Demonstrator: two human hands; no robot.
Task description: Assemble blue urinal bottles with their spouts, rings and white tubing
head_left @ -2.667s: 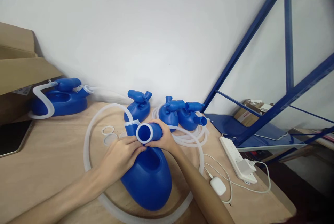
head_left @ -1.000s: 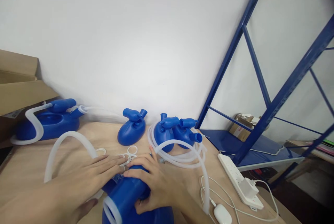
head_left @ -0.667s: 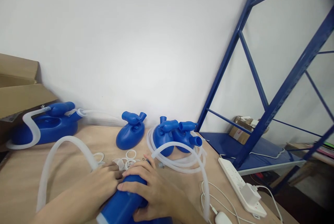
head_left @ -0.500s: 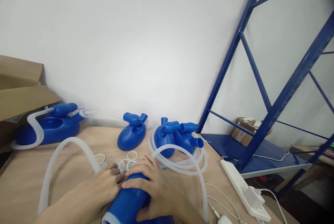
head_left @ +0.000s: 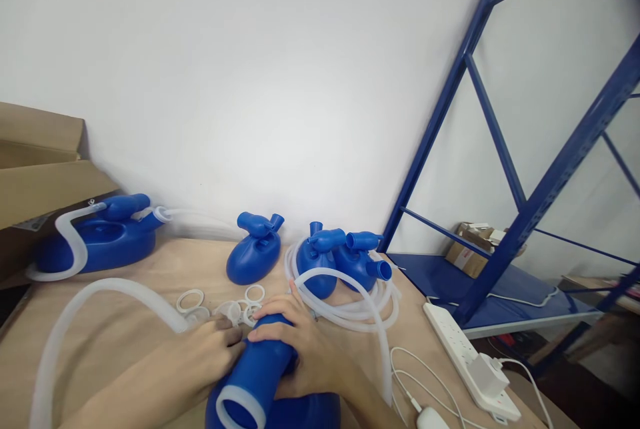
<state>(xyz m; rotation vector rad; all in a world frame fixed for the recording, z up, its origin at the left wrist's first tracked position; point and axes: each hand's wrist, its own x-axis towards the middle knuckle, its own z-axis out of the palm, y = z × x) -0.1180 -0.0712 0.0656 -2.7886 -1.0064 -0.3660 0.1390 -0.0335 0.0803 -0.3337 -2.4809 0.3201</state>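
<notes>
My right hand (head_left: pixel 305 352) is wrapped round the wide spout of a blue plastic urinal bottle (head_left: pixel 260 369) at the bottom centre. The spout's white-rimmed mouth (head_left: pixel 243 407) faces me, and the bottle's body is partly cut off by the frame. My left hand (head_left: pixel 213 349) is closed beside the spout, fingers curled. A thick translucent hose (head_left: pixel 107 287) arches in from the left and runs into that hand, where its end is hidden. Just beyond my fingers lie several white rings (head_left: pixel 255 293) and a clear cap-like piece (head_left: pixel 230 312).
More blue urinal bottles stand along the wall, one in the middle (head_left: pixel 253 259) and two by a coiled hose (head_left: pixel 345 315). A hosed bottle (head_left: pixel 115 245) sits beside a cardboard box (head_left: pixel 55 182). A power strip (head_left: pixel 470 362) and blue shelving (head_left: pixel 445 119) are at right.
The bottle has tipped so its rimmed mouth shows more and sits farther right. Both hands shifted slightly with it, and the left hose arch has dropped lower and spread leftward.
</notes>
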